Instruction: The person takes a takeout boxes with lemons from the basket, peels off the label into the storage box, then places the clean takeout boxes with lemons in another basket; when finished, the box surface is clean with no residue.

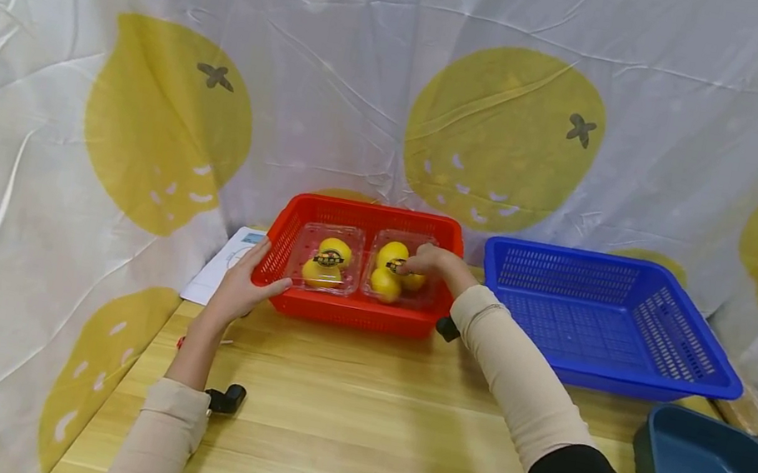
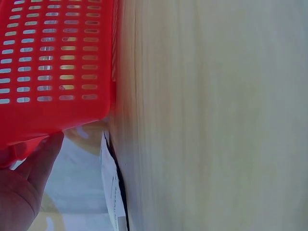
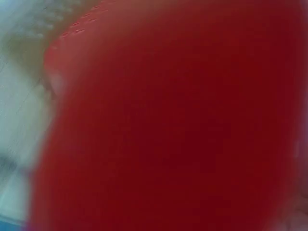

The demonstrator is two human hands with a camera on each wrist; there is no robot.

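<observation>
Red basket: left hand spread at rim; right hand over clear box, grip unclear; narrow gap to blue basket.

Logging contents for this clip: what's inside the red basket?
Inside the red basket, the left clear box shows two yellow fruits, the right clear box three. The right hand and dark labels cover parts; anything beneath them can't be seen.
</observation>
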